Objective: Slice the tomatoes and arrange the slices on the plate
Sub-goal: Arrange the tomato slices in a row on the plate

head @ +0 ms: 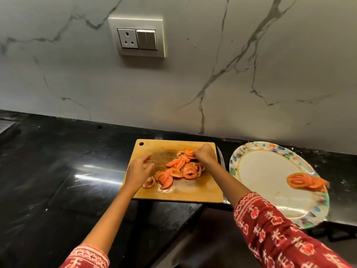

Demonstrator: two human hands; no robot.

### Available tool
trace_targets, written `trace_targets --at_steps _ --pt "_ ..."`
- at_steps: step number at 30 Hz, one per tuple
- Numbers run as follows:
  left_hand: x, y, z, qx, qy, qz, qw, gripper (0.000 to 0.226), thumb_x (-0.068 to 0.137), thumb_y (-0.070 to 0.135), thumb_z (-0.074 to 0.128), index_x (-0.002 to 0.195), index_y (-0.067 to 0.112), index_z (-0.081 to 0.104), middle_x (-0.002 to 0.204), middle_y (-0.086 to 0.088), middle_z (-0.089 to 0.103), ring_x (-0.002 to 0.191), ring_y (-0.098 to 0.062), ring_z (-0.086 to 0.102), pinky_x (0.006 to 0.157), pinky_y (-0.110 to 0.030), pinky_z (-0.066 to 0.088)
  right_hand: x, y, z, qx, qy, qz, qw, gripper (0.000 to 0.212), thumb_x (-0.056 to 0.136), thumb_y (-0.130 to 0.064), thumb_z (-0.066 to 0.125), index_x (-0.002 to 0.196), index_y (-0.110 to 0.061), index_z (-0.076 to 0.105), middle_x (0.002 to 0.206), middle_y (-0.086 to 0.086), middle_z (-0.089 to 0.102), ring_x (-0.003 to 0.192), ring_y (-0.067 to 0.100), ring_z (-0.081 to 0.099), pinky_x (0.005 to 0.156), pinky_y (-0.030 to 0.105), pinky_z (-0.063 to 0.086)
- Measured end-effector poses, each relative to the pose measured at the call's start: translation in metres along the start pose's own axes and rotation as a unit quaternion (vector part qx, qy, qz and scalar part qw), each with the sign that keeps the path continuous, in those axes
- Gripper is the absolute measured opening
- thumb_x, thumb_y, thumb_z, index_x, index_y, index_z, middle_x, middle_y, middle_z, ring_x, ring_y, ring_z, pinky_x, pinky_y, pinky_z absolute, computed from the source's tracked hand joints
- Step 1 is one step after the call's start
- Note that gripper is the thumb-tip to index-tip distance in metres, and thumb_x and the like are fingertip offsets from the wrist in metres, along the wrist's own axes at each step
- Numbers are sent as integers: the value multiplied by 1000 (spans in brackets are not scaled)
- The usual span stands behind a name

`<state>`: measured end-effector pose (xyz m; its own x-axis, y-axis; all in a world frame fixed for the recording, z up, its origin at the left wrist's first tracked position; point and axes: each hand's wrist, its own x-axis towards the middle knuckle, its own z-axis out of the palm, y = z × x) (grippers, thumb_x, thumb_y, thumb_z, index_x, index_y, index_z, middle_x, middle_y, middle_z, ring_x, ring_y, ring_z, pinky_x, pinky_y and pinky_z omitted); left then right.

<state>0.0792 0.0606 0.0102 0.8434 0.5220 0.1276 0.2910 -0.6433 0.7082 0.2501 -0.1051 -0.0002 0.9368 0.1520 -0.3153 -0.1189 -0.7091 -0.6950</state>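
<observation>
Since the slicing looks done and only carrying is left, what matters is where the plate lies from the pile;

Pile: cut slices (pixel 181 167) heaped on the board (pixel 193 192), toward its far right corner and running down to its middle; one pale end piece (pixel 149 182) lies apart at the left edge;

Plate: the plate (pixel 270 171) sits on the counter (pixel 58 171) to the right of the board, close by but not touching it; a few overlapped slices (pixel 305 181) already lie at its right rim, so most of its face is bare;

Right grip: the right hand (pixel 204 154) is on the far end of the pile, fingers curled down into the slices; it appears to pinch one or more, though the fingertips are hidden;

Left grip: the left hand (pixel 139 169) hovers over the board's left edge, fingers loosely bent, holding nothing;

Nearer hand: the right, both to the pile's far end and to the plate;

Direction: from the right grip the plate lies to the right and slightly toward the near edge; a short sideways carry, I judge;

Knife: a blade (pixel 220 157) lies in the gap between board and plate, long axis running near to far, across that path; the carry should pass above it;

Progress: early in the arranging, by my reckoning.
</observation>
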Motion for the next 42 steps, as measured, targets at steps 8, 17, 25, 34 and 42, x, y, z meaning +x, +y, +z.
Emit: trace_targets --at_steps 8,17,25,34,42 --pt "18 4 9 -51 -33 20 998 36 84 3 61 120 6 59 111 -9 66 96 -13 59 84 -23 46 11 0 -18 62 -41 -41 996 10 82 -9 67 76 -14 61 88 6 63 88 18 62 68 29 54" --pt "35 44 23 -203 -118 41 971 29 82 13 66 111 13 64 98 1 67 94 -11 63 80 -23 53 -30 -50 -62 -7 -303 -215 928 2 92 -10 57 92 -8 57 84 -1 57 76 7 56 51 7 42" --pt "23 41 19 -335 -134 -69 930 14 84 5 62 90 16 67 87 -6 69 80 -18 68 66 -25 57 -38 -32 -49 126 -335 -188 915 12 84 -4 66 90 -13 61 88 3 62 79 10 63 60 15 51" --pt "7 33 24 -372 -147 -113 909 12 86 1 58 90 11 63 85 -7 66 66 -5 66 57 -18 54 -41 -12 -52 165 -324 -156 918 17 83 4 64 91 -10 61 83 3 63 71 7 66 59 16 54" --pt "7 51 40 -331 -158 -79 927 12 87 5 58 97 10 62 93 -7 65 79 -13 64 62 -20 55 -44 27 -89 204 -239 -125 941 18 83 7 62 95 -6 61 83 7 63 71 11 66 63 19 57"
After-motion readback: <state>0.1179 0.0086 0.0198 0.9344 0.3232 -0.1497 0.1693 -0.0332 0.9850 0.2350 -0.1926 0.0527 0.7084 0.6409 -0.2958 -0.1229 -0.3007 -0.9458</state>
